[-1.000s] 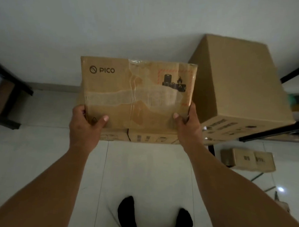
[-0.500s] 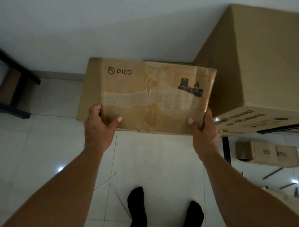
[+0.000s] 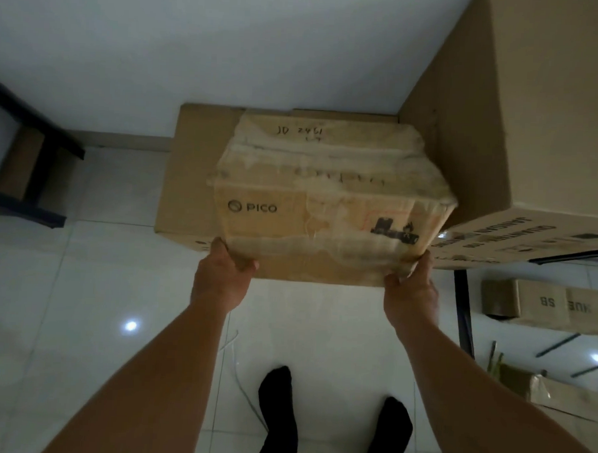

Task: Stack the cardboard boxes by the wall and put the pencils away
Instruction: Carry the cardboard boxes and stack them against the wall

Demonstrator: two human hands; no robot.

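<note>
- The left grip (image 3: 221,279) clasps the PICO box (image 3: 326,193) at its near left bottom corner; the right grip (image 3: 409,289) clasps the right one.
- It is over a flat box (image 3: 187,173) by the wall (image 3: 230,52), beside a tall box (image 3: 535,116).

Tan taped box (image 3: 326,200) with black logo and red-framed black pictogram; white wall (image 3: 230,52), glossy white floor tiles (image 3: 82,285), black socks (image 3: 279,413)
</note>
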